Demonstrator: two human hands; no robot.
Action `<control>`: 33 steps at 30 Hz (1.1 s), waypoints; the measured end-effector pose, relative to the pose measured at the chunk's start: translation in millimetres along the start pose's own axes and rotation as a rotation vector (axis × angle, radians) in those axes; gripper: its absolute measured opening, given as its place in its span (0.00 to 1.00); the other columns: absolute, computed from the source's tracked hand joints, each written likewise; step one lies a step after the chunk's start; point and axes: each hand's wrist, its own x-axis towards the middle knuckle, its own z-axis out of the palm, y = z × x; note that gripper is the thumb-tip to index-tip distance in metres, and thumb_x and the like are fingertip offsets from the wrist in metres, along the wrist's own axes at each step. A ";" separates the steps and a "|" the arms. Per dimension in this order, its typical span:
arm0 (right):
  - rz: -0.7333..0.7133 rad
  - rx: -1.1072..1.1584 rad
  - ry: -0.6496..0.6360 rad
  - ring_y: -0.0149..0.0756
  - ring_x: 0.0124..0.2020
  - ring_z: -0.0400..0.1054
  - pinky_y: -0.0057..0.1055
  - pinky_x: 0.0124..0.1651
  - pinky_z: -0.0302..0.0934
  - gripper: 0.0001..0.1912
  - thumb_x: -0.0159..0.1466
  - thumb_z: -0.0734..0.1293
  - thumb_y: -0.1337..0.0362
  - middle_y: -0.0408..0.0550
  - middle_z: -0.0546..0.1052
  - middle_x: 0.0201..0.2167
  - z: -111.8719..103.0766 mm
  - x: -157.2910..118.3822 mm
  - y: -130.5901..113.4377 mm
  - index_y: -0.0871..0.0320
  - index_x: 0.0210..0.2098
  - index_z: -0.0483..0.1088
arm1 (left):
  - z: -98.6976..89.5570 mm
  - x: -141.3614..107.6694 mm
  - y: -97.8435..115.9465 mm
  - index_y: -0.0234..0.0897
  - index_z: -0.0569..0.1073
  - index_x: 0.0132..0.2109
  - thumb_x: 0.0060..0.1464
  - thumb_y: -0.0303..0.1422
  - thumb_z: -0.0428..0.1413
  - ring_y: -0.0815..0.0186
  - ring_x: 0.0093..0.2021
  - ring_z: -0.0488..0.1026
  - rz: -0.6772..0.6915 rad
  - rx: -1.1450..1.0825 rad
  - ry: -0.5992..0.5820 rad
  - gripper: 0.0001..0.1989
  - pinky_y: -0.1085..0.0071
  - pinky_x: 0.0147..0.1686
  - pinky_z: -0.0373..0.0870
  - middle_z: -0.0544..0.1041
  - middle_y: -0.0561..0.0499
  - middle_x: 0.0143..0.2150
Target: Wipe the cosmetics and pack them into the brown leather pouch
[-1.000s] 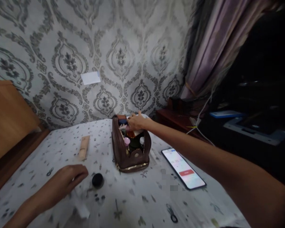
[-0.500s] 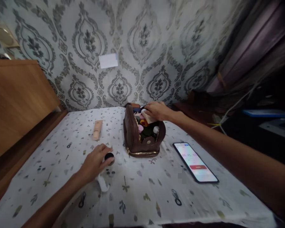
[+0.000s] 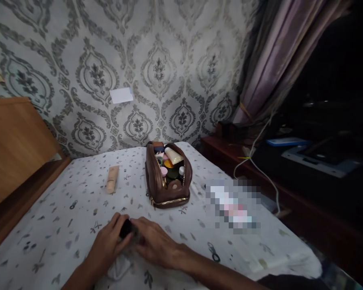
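My left hand (image 3: 109, 241) is closed around a small black round item (image 3: 126, 228), near the front of the cloth-covered surface. Close against it on the right is my right hand (image 3: 157, 243), its fingers bent at the item's side; whether it grips anything is blurred. Beyond both hands stands an unzipped brown bag (image 3: 169, 197) packed with several cosmetics, a cream-coloured tube (image 3: 173, 156) lying on top. A peach tube (image 3: 111, 179) lies to the bag's left. Something white (image 3: 119, 268) rests beneath my hands.
A pixelated phone-like shape (image 3: 231, 205) lies right of the bag. Wooden furniture (image 3: 18, 145) borders the left side. At the right are a dark red ledge (image 3: 218, 151), a white cable (image 3: 261, 173) and a blue-edged object (image 3: 287, 141).
My right hand has left the bag and come down beside my left hand. The cream tube now shows uncovered on top of the bag's contents. The view has shifted right.
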 end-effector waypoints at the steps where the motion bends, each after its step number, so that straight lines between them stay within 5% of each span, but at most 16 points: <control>1: 0.004 0.069 0.001 0.39 0.43 0.68 0.33 0.47 0.63 0.30 0.55 0.68 0.69 0.51 0.74 0.46 3.4 3.3 4.4 0.58 0.57 0.65 | -1.6 0.0 4.9 0.43 0.68 0.50 0.61 0.38 0.51 0.61 0.39 0.78 0.001 -0.040 0.009 0.12 0.68 0.38 0.77 0.75 0.48 0.44; 6: 0.110 0.402 0.030 0.30 0.31 0.64 0.25 0.34 0.58 0.19 0.50 0.73 0.67 0.40 0.73 0.32 5.2 10.0 12.5 0.58 0.43 0.74 | -8.8 4.6 26.0 0.42 0.68 0.40 0.62 0.39 0.51 0.64 0.32 0.77 -0.017 -0.131 -0.031 0.07 0.70 0.33 0.75 0.75 0.52 0.33; 10: 0.188 0.595 0.020 0.28 0.29 0.61 0.24 0.30 0.55 0.20 0.44 0.78 0.62 0.37 0.70 0.27 8.5 6.9 20.0 0.60 0.35 0.72 | -9.8 11.5 25.1 0.42 0.67 0.35 0.62 0.42 0.50 0.65 0.26 0.76 0.000 -0.097 -0.112 0.11 0.73 0.26 0.71 0.76 0.54 0.28; 16: 0.219 0.781 -0.004 0.26 0.25 0.58 0.23 0.27 0.54 0.21 0.43 0.75 0.66 0.34 0.67 0.24 4.6 6.0 25.0 0.58 0.36 0.68 | -26.5 29.9 40.3 0.43 0.69 0.48 0.63 0.39 0.48 0.65 0.26 0.72 0.050 -0.100 0.104 0.10 0.72 0.29 0.70 0.72 0.54 0.28; 22: 0.071 1.042 0.040 0.30 0.33 0.60 0.27 0.37 0.60 0.11 0.43 0.69 0.71 0.38 0.68 0.30 3.5 11.4 23.1 0.57 0.27 0.67 | -24.0 59.7 78.3 0.41 0.73 0.40 0.62 0.33 0.49 0.62 0.34 0.71 0.193 -0.333 -0.140 0.08 0.66 0.36 0.71 0.73 0.49 0.31; 27: 0.173 1.392 -0.023 0.28 0.33 0.63 0.25 0.37 0.59 0.21 0.35 0.78 0.69 0.37 0.68 0.29 -4.1 8.0 20.1 0.59 0.29 0.71 | -9.1 42.2 57.4 0.47 0.73 0.49 0.65 0.45 0.43 0.55 0.47 0.72 0.059 -0.563 -0.131 0.17 0.58 0.44 0.74 0.76 0.45 0.45; 30: 0.254 1.675 -0.122 0.28 0.34 0.65 0.24 0.37 0.59 0.28 0.32 0.81 0.70 0.40 0.71 0.32 -11.2 3.7 16.4 0.61 0.34 0.74 | -1.8 23.1 41.6 0.48 0.69 0.56 0.59 0.57 0.40 0.48 0.55 0.70 -0.017 -0.519 -0.076 0.29 0.51 0.49 0.73 0.73 0.44 0.55; 33: 0.210 1.753 -0.192 0.30 0.37 0.68 0.27 0.41 0.60 0.29 0.35 0.82 0.69 0.42 0.73 0.34 -12.8 -1.2 18.6 0.61 0.38 0.76 | 0.5 15.1 38.5 0.48 0.70 0.55 0.58 0.58 0.40 0.47 0.55 0.71 0.021 -0.458 -0.081 0.30 0.48 0.49 0.73 0.75 0.43 0.54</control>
